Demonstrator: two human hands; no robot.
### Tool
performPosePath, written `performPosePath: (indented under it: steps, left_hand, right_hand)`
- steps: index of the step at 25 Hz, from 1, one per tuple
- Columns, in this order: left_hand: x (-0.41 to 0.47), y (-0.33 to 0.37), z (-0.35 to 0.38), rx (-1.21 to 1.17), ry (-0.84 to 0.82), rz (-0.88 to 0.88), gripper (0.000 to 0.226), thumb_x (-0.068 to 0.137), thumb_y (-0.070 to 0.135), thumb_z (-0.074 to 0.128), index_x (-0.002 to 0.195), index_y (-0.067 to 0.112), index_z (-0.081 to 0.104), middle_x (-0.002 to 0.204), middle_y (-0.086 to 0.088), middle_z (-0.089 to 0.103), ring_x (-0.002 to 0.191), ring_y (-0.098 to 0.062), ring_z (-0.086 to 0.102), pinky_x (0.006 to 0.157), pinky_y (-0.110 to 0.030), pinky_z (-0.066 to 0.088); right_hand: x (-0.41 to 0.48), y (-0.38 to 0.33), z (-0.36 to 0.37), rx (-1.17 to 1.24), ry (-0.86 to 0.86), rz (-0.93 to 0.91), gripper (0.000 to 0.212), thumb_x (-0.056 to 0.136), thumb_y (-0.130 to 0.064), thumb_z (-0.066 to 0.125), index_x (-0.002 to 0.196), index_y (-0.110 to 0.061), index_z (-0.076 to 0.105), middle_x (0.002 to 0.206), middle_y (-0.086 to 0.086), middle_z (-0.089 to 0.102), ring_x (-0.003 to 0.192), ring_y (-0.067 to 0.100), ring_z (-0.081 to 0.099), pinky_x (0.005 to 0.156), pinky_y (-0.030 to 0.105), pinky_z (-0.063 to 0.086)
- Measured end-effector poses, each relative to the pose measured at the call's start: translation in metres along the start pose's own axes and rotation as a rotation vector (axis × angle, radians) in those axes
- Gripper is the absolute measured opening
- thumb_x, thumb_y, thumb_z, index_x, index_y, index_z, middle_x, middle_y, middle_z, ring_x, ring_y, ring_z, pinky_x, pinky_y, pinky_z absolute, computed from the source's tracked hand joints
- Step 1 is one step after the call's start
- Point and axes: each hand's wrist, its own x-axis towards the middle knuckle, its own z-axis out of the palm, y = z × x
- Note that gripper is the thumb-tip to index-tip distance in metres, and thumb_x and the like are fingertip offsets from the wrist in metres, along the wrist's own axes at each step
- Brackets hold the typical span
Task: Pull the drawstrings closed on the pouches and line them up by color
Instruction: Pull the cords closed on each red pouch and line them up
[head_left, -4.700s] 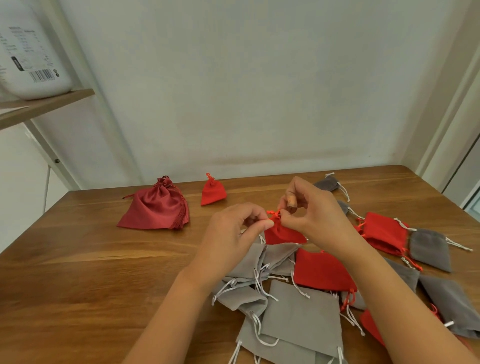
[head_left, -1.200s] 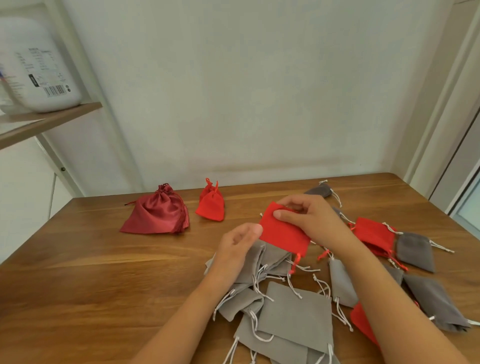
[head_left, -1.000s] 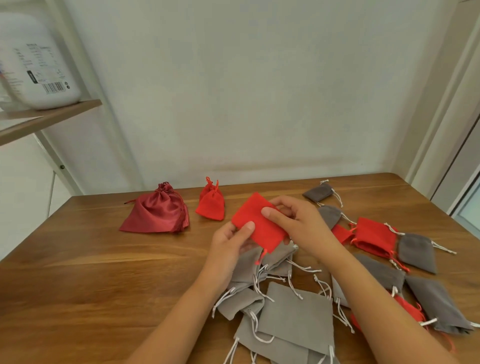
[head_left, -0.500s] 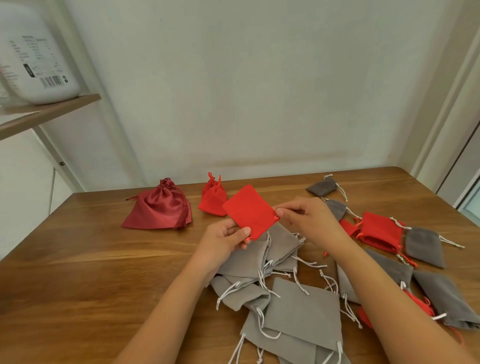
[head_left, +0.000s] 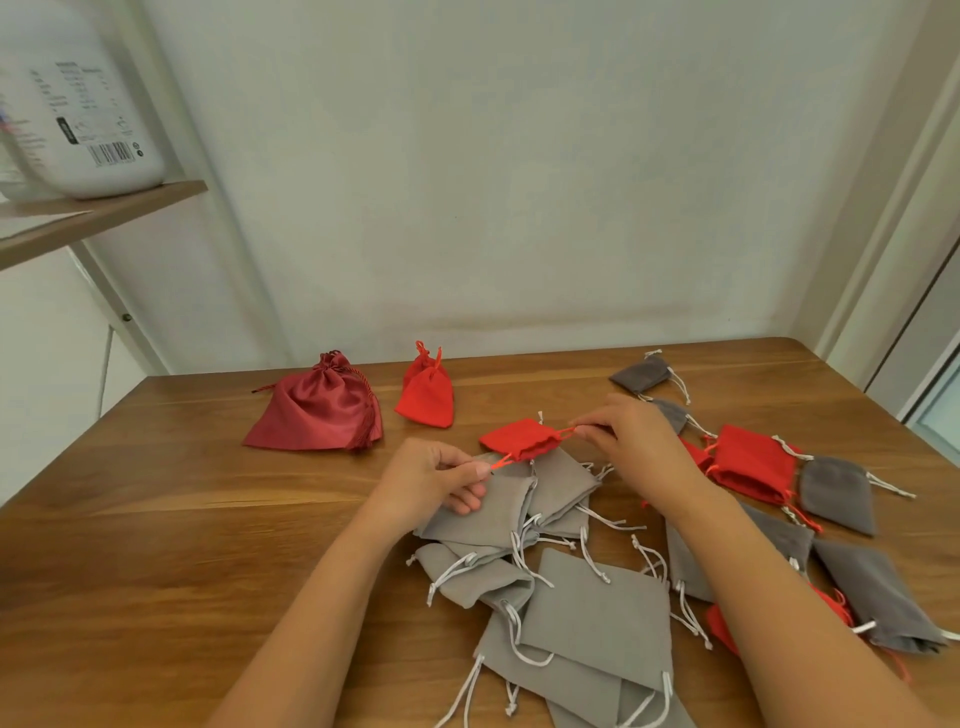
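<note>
Grey pouches (head_left: 597, 613) are heaped at lower centre. Above them the red pouch (head_left: 519, 439) is stretched between left hand (head_left: 431, 483) and right hand (head_left: 631, 441), a cord (head_left: 503, 461) pinched by each hand's fingers (head_left: 467, 465). Its mouth could be left half-gathered by uneven pulling.
</note>
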Motion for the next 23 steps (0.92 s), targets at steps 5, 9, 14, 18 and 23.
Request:
performPosePath:
  steps: [5, 9, 14, 18, 23]
  left_hand:
    - [0.004, 0.002, -0.022, 0.086, 0.147, 0.089, 0.027, 0.096, 0.014, 0.053, 0.071, 0.010, 0.064, 0.057, 0.004, 0.057, 0.049, -0.005, 0.051, 0.050, -0.015, 0.043]
    - [0.004, 0.003, -0.029, -0.093, 0.161, 0.051, 0.028, 0.097, 0.016, 0.051, 0.073, 0.008, 0.062, 0.058, 0.004, 0.054, 0.052, -0.009, 0.048, 0.050, -0.016, 0.042]
    - [0.002, 0.004, -0.026, -0.620, 0.160, 0.006, 0.031, 0.098, 0.010, 0.043, 0.069, 0.007, 0.053, 0.098, -0.012, 0.071, 0.093, -0.023, 0.067, 0.081, -0.030, 0.053]
    - [0.000, 0.017, -0.019, -1.023, 0.162, 0.091, 0.044, 0.093, 0.009, 0.036, 0.052, 0.014, 0.048, 0.099, -0.022, 0.071, 0.096, -0.032, 0.069, 0.088, -0.040, 0.055]
    - [0.002, 0.020, -0.010, -1.053, 0.164, 0.047, 0.030, 0.100, 0.023, 0.038, 0.073, 0.015, 0.048, 0.069, -0.002, 0.068, 0.074, -0.015, 0.071, 0.071, -0.029, 0.059]
  right_hand:
    - [0.000, 0.011, -0.018, 0.014, 0.126, 0.045, 0.015, 0.090, -0.015, 0.062, 0.096, -0.010, 0.075, 0.083, 0.002, 0.058, 0.077, 0.011, 0.048, 0.064, 0.014, 0.032]
    - [0.000, 0.008, -0.017, 0.069, 0.159, 0.043, 0.013, 0.089, -0.014, 0.064, 0.091, -0.010, 0.076, 0.079, -0.004, 0.058, 0.070, 0.006, 0.048, 0.066, 0.004, 0.033]
    - [-0.003, -0.004, -0.006, 0.551, 0.116, 0.216, 0.009, 0.088, -0.020, 0.065, 0.086, -0.023, 0.073, 0.079, -0.010, 0.064, 0.077, 0.005, 0.056, 0.073, 0.010, 0.042]
    - [-0.003, -0.025, 0.003, 1.377, -0.094, 0.196, 0.013, 0.083, -0.016, 0.059, 0.081, -0.006, 0.067, 0.104, 0.006, 0.070, 0.083, 0.012, 0.063, 0.071, 0.020, 0.051]
    - [-0.007, -0.047, 0.007, 1.872, -0.260, 0.268, 0.020, 0.092, -0.013, 0.045, 0.076, -0.007, 0.056, 0.116, 0.028, 0.062, 0.094, 0.031, 0.070, 0.071, 0.027, 0.059]
